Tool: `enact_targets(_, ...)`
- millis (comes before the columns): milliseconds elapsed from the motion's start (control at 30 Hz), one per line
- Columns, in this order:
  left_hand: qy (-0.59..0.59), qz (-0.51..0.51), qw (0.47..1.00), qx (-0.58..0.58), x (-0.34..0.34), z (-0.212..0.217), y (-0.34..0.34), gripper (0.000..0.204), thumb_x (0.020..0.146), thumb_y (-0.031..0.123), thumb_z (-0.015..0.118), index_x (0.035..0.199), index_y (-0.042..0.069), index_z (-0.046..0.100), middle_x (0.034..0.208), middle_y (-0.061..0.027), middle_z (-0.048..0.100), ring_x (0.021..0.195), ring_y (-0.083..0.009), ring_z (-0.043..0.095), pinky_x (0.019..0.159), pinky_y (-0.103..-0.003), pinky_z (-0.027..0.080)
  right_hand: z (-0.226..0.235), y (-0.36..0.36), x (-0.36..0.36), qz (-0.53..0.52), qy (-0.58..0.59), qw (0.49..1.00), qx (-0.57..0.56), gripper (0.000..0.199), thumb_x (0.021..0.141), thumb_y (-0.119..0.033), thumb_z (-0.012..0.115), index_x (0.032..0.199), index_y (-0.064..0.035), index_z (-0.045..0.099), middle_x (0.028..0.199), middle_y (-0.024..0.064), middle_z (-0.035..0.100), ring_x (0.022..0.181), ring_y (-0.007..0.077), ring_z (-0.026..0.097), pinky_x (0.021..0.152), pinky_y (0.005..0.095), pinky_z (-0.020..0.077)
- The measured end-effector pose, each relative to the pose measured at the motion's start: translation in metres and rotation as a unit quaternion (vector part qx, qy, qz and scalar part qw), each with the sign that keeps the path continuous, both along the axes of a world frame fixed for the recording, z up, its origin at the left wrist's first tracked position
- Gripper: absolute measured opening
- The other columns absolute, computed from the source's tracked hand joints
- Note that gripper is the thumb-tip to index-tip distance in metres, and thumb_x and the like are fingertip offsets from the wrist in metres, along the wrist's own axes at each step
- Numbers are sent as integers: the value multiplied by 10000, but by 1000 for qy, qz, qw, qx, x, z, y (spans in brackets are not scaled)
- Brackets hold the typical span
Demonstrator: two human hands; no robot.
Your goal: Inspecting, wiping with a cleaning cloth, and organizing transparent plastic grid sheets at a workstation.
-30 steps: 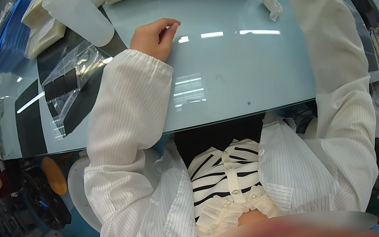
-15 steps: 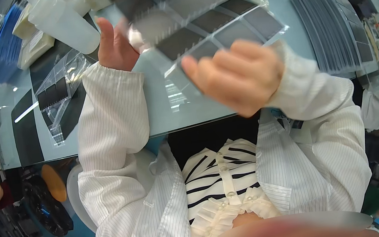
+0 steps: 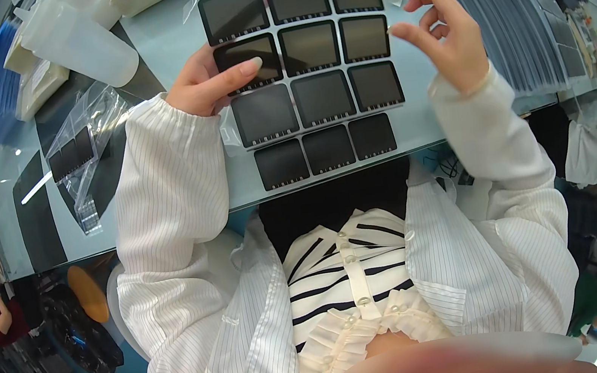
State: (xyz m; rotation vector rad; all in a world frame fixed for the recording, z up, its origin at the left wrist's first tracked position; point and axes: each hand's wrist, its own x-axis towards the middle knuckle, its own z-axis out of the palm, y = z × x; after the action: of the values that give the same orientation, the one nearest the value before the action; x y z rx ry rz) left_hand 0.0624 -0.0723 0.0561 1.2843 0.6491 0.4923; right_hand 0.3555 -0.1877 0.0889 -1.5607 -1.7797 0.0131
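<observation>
We've got the left hand (image 3: 210, 84) flat on the clear sheet of dark panels (image 3: 314, 77) on the table (image 3: 164, 45), fingers pressing, not clamped. Right hand (image 3: 445, 32) hovers w/ fingers apart, empty. Sheet's top edge cut off; stacked sheets (image 3: 518, 10) blur rightward.

A sheet of square panels (image 3: 306, 78) lies on the table (image 3: 164, 45), bottle (image 3: 75, 38) to its left, stacked sheets (image 3: 519, 18) right

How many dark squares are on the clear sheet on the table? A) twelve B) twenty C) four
A: the clear sheet carries four rows of three dark squares; the left hand rests on its left edge and partly covers one, while the right hand hovers beside it.
</observation>
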Motion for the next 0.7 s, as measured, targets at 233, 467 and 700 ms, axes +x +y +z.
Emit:
enact_targets(233,-10,-102,994,-29,-4,-3,-2,693,822,246,696,1390,59,346,1212,-92,559,1053,-180,546,925,-291,421,-23,19,42,326,296,748,-496,396,881,-349,617,971,37,637,749,115,665,617,169,647,574,232,522)
enact_targets(467,37,-125,990,-55,-6,-7,-2,655,823,326,691,1345,52,406,1019,-33,607,870,-98,536,749,-244,422,-25,36,38,415,276,609,-617,518,910,-376,559,625,48,650,722,202,677,711,266,701,576,272,562)
enact_targets(700,-62,-117,983,123,5,-13,-7,479,894,303,603,1281,39,505,946,-60,639,897,-158,622,761,-300,524,-24,42,46,286,303,677,-607,475,914,-299,566,570,25,618,555,118,627,485,146,618,454,230,473)
